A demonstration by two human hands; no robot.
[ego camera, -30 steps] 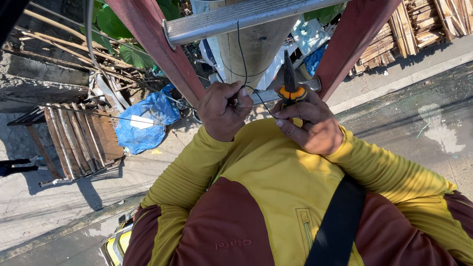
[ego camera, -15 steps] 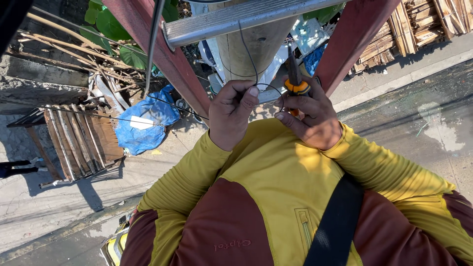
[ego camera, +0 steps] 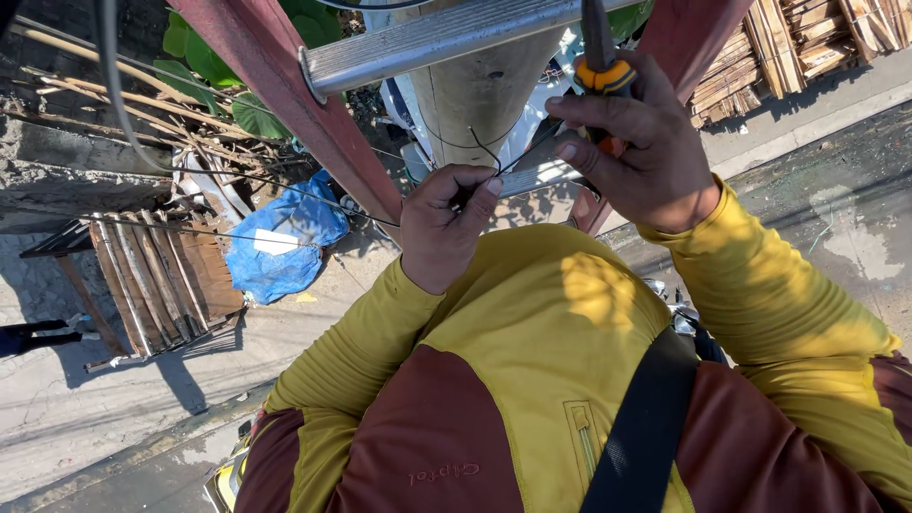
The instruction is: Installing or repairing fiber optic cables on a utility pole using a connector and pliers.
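Far left of both hands, down at ground level: a wooden pallet (ego camera: 157, 275) is leaning by a wall, and a blue tarp bundle (ego camera: 280, 242) is lying just right of it. A grey cable (ego camera: 119, 104) is hanging down above them, well clear of the hands.

Red ladder rail (ego camera: 313, 123) is running diagonally up-left of the left hand, with an aluminium rung (ego camera: 427, 43) crossing above it. Concrete pole (ego camera: 480, 90) is standing directly behind the rung, just beyond both hands.

Left hand (ego camera: 445, 228) is sitting below the rung, grip closed: fingers are curling in and pinching a thin black wire (ego camera: 486, 152). The wire is looping up from that grip, with a thin strand running right toward the other hand. Exactly where it ends is too fine to tell.

Right hand (ego camera: 636, 152) is sitting up and right of the left hand, close but not touching. Its grip is wrapping tight around pliers with orange and black handles (ego camera: 603, 71), tool pointing up past the rung toward the top edge. Tool tip is going out of view, so can't tell what it's biting on.

Second red rail (ego camera: 689, 38) is running just behind the right hand. Stacked timber (ego camera: 807, 43) is lying on the ground far right of it.

Below both hands: yellow and maroon sleeves, and a black strap (ego camera: 646, 427) crossing the chest.
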